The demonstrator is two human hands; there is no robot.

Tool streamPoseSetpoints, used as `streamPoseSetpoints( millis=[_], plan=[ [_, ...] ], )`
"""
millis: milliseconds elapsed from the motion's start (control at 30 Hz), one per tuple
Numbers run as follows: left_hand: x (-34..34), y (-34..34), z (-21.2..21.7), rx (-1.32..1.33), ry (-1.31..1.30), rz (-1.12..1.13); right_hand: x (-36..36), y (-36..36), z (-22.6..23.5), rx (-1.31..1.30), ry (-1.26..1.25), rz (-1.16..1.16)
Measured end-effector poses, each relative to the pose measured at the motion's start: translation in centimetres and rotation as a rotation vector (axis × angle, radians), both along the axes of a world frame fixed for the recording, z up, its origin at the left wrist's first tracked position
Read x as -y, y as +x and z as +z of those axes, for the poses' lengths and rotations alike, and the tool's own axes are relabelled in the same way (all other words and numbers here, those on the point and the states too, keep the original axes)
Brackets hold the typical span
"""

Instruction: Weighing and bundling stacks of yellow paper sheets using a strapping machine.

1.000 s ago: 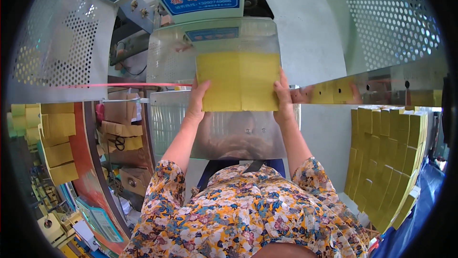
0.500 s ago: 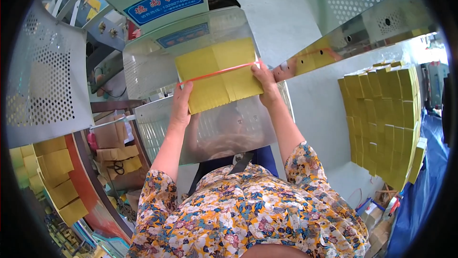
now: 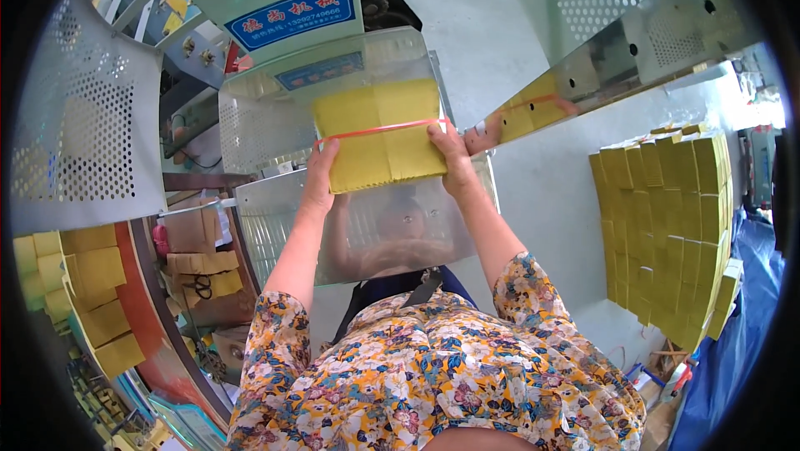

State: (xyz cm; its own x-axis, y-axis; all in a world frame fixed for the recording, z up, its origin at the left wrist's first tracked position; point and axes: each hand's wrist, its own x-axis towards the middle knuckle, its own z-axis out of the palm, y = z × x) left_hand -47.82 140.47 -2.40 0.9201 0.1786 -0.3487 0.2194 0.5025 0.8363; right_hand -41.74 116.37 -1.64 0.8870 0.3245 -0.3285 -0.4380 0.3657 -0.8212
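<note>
Both hands grip a banded yellow paper stack

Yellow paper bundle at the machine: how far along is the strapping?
Done: a red band already crosses the yellow paper bundle, and finished stacks are piled at the right. In hand: the left hand and right hand grip the bundle's sides, holding it up against the machine's shiny metal table. Left: loose yellow stacks wait at the left.
</note>
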Motion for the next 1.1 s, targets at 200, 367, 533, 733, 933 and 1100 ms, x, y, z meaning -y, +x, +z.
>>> streamPoseSetpoints(
  millis=[200,367,533,733,933,1100],
  plan=[
    [-0.7,-2.7,0.3,0.083,0.096,0.037,-0.7,-1.0,-0.9,0.019,-0.045,0.022],
    [-0.8,-11.2,1.3,0.026,-0.012,0.108,-0.5,-6.7,-0.1,0.11,-0.084,0.139],
    [-2.9,-16.8,-0.6,-0.065,-0.118,0.289,-0.5,-11.6,-1.8,0.471,-0.466,0.258],
    [-2.4,-18.3,2.2,-0.122,0.686,0.019,0.4,-12.3,0.6,0.296,-0.387,0.255],
    [-3.5,-20.0,-2.7,-0.157,0.618,0.186,0.1,-13.4,0.2,-0.361,0.299,-0.114],
    [-3.4,-19.7,0.4,-0.226,1.104,0.242,0.0,-13.7,-0.5,-0.215,-0.09,-0.137]
  ],
)
